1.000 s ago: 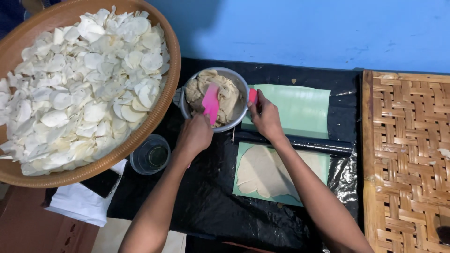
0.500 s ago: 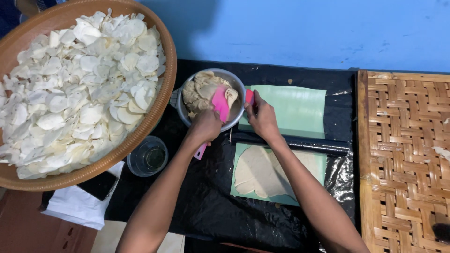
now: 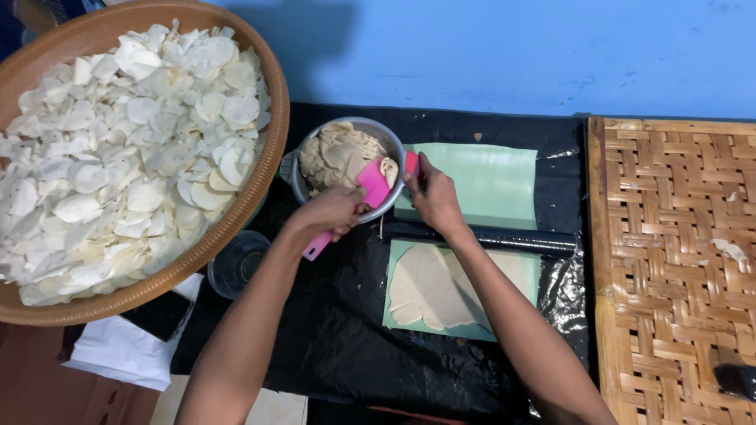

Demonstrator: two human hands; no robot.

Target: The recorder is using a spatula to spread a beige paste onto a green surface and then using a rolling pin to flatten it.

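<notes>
Pink plastic scraper [image 3: 358, 198] is gripped in the left hand [image 3: 332, 212], its blade resting on the rim of the metal dough bowl [image 3: 343, 160], while the right hand [image 3: 433, 198] pinches a second pink piece [image 3: 410, 163] at that rim.

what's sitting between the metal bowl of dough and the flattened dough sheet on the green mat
In the head view, a black rolling pin lies across the green mat between them.

Pink scraper [image 3: 370, 189] tilted over dough-filled metal bowl [image 3: 299, 177].
</notes>
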